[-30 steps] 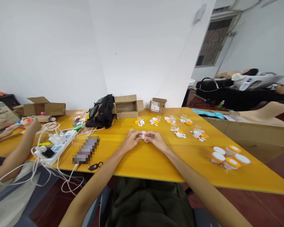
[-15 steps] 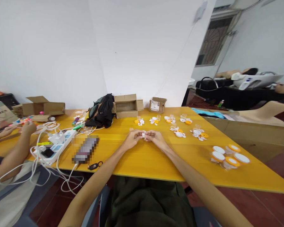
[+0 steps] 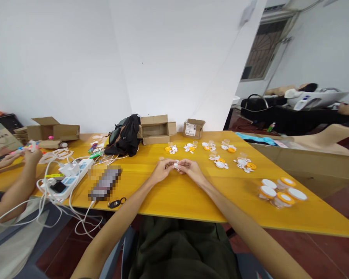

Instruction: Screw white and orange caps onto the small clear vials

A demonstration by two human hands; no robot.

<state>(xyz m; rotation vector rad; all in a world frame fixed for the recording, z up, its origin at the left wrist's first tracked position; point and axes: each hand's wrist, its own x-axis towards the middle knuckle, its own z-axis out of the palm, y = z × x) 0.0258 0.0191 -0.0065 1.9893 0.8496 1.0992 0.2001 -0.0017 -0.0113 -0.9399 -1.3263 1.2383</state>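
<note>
L hand point(image 3: 162, 170) & R hand point(image 3: 191, 169) barely moved vs. prev. frames; each grip pinched nearly closed on sm. white part point(image 3: 176, 166) above counter point(image 3: 176, 199); handling was prob. unfinished.

Blk bag point(image 3: 127, 135), w/ open cardbd box point(image 3: 155, 140) just R of bag & smaller labelled box point(image 3: 193, 129) further R. Pwr strip point(image 3: 83, 171) front-L of bag; pixelated phone point(image 3: 106, 183) in front of bag, key fob point(image 3: 114, 204) beyond phone, farther from bag.
</note>
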